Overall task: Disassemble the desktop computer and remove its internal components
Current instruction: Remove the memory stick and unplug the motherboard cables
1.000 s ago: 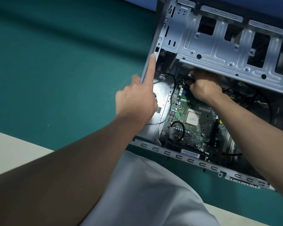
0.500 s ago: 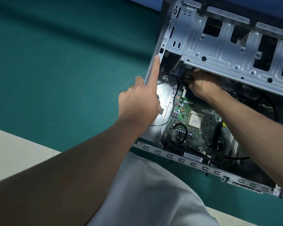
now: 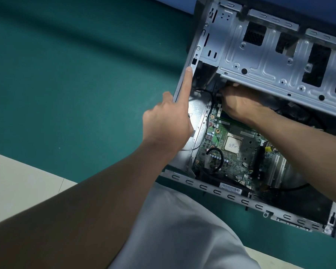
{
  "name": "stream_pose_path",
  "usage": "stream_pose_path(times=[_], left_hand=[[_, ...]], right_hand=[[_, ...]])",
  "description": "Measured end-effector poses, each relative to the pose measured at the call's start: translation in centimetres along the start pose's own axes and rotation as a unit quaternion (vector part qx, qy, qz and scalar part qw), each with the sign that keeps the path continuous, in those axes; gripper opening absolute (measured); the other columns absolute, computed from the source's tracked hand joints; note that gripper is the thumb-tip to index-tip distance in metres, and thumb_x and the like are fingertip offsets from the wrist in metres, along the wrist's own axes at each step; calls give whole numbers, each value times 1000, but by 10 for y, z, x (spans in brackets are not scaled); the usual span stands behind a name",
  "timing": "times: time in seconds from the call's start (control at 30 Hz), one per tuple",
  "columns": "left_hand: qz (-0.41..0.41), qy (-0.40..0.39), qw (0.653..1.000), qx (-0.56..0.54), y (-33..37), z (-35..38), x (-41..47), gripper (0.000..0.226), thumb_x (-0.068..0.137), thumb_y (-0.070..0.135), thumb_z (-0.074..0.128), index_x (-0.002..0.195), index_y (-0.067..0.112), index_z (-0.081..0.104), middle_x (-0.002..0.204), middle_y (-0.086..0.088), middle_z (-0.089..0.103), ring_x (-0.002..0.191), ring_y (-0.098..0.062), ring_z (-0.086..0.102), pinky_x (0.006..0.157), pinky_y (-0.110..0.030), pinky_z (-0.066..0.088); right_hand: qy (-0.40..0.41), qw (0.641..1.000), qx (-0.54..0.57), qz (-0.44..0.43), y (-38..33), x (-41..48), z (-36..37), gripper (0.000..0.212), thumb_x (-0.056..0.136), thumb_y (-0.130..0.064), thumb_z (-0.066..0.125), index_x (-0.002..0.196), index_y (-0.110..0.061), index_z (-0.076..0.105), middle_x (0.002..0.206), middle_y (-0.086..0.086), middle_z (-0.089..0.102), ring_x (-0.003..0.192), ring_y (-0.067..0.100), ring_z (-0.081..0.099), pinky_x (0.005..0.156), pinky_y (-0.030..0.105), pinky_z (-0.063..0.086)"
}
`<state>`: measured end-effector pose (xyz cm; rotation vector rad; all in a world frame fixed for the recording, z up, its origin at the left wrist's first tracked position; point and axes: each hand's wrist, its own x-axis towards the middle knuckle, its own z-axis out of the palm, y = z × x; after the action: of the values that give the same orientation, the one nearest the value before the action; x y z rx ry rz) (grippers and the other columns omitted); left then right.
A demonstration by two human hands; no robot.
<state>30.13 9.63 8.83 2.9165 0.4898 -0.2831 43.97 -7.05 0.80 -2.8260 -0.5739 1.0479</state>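
An open grey metal computer case (image 3: 208,188) lies on its side at the right. Inside it sits a green motherboard (image 3: 239,162) with a bare square processor (image 3: 232,145) and a looped black cable (image 3: 215,158). My left hand (image 3: 169,123) rests on the case's left wall, index finger stretched up along the edge, other fingers curled. My right hand (image 3: 239,103) reaches under the silver drive cage (image 3: 264,61), fingers closed around something at the board's top edge; what it grips is hidden.
The case lies on a teal mat (image 3: 76,84). A pale floor or table edge (image 3: 17,183) shows at the lower left. My light grey clothing (image 3: 182,230) fills the bottom centre, close to the case's front rail.
The view has shifted slightly, so the case sits a bit lower and to the right. My right hand has pushed a little further under the drive cage. My left hand stays on the case's edge.
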Motion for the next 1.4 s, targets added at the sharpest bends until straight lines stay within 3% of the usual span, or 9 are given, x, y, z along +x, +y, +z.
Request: stream_pose_path(times=[0.17,0.3,0.47,0.57,0.67,0.73,1.03,1.17,1.4], left_hand=[[6,-2,1000,-13,0,0,1,102,83,28,61,152,32,-14,77,-2,38,45,-14,31,44,-25,16],[9,-17,999,-38,-1,-2,1,102,84,32,59,149,35,-19,80,-3,39,47,-15,30,46,-27,17],[9,-4,1000,-18,1,-4,-1,95,87,31,54,150,31,-17,89,-8,44,53,-18,35,53,-34,29],[45,28,998,44,3,-7,-6,87,90,32,57,154,18,0,109,-16,52,87,-30,51,71,-41,42],[70,76,991,82,7,-8,-13,76,88,27,61,150,7,22,143,-24,35,129,-37,35,101,-45,28],[62,93,992,57,24,-9,-25,70,85,23,62,145,4,31,150,-25,27,135,-38,26,105,-46,23],[141,1,990,-25,178,35,-116,30,97,33,37,107,17,61,94,-2,66,80,-21,59,69,-33,43],[118,-39,992,14,187,47,-121,36,98,40,29,90,23,59,60,9,45,52,-13,45,48,-26,24],[97,-78,992,33,187,47,-113,36,94,44,30,99,27,61,77,1,59,67,-22,51,59,-32,32]], right_hand=[[86,996,28,16,-15,-8,4,33,98,-23,31,67,-13,37,58,0,38,49,18,41,41,22,28],[170,984,-15,44,-27,-39,-1,21,76,5,47,63,-11,44,54,-2,40,46,17,39,44,23,32],[259,964,-33,-39,-31,-91,-6,10,85,-7,58,87,-9,68,89,4,58,67,24,53,59,28,39],[302,953,5,-37,-21,-122,-15,20,88,-12,56,102,-12,70,102,4,61,81,29,62,65,30,40],[358,932,58,-19,0,-152,-29,17,87,-14,57,97,-13,71,100,5,62,84,31,61,69,34,46],[393,914,99,2,23,-171,-40,15,87,-14,58,90,-11,72,95,7,63,84,32,60,73,38,50],[455,835,257,171,169,-230,-38,10,80,-19,65,76,-15,73,69,1,63,74,27,60,66,27,40],[344,858,294,243,197,-221,12,13,84,-20,63,81,-10,71,86,14,70,85,36,62,76,38,53],[239,917,221,229,186,-182,68,17,90,-17,55,95,-9,68,92,17,66,86,37,64,75,42,53]])
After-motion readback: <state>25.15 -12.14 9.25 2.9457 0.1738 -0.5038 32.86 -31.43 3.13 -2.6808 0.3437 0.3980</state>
